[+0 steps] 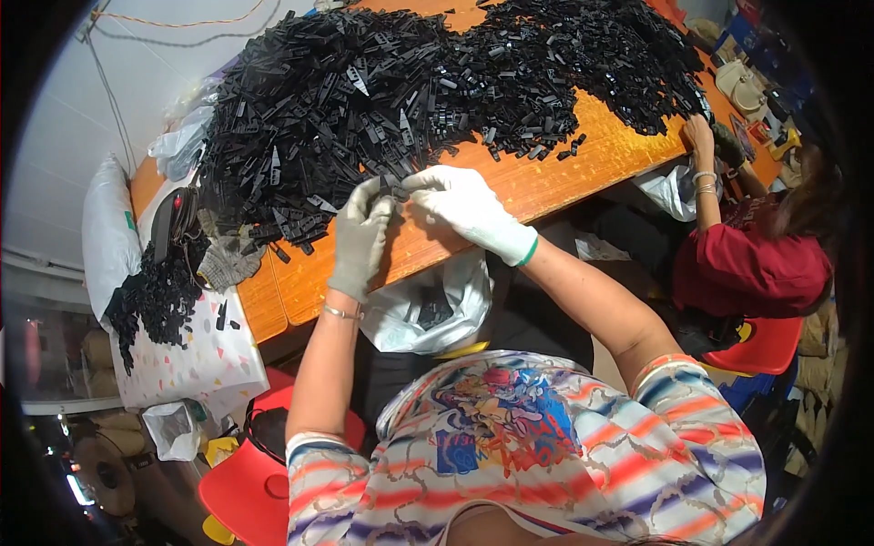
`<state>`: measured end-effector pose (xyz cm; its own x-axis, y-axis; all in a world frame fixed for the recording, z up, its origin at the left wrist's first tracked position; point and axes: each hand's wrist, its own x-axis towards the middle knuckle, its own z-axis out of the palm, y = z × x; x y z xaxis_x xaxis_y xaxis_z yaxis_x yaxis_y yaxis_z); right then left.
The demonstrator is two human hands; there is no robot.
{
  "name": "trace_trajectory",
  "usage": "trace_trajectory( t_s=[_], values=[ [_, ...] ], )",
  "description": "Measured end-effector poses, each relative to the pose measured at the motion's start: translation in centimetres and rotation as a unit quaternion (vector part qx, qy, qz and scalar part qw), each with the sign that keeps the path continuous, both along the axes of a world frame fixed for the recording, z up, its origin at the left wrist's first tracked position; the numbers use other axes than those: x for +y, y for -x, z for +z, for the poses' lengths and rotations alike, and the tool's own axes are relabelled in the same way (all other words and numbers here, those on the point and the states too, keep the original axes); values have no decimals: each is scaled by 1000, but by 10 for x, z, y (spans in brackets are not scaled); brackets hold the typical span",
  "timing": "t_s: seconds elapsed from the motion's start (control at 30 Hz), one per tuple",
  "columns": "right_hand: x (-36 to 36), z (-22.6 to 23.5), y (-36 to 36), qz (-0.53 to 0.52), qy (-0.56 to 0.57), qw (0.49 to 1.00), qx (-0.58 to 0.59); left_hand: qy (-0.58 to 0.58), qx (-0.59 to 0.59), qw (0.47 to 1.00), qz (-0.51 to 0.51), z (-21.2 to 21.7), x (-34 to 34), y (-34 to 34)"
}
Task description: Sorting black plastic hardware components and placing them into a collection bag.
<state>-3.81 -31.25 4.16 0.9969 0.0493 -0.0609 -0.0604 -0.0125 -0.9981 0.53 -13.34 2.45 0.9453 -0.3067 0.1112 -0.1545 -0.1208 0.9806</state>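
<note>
Both my hands wear pale work gloves and meet over the table's near edge. Between the fingertips is a small black plastic piece [391,187], partly hidden by the gloves. My left hand [360,235] pinches it from the left, fingers pointing away from me. From the right, my right hand [472,211] closes thumb and fingers on its other side. Just beyond them rises a large heap of slim black plastic pieces [319,109]. Below my hands hangs an opened white plastic bag [387,318] with some dark pieces inside.
The orange wooden table [537,182] also bears a second heap of small black parts [583,55]. At left are a grey glove [228,259], a smaller black pile [159,300] and a white sack [109,223]. A co-worker in a red shirt [746,259] sits at right.
</note>
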Motion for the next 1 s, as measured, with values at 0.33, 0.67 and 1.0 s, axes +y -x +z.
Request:
trace_trajectory(
  t_s=[0.33, 0.67, 1.0],
  values=[
    [22, 12, 4, -54, 53, 995, -65, 317, 220, 921, -54, 0, 2, 43],
    [35, 11, 8, -58, 85, 987, -124, 279, 185, 941, -53, 7, 6, 57],
    [37, 16, 12, -58, 84, 988, -115, 199, 138, 970, -15, 12, 4, 59]
  ],
)
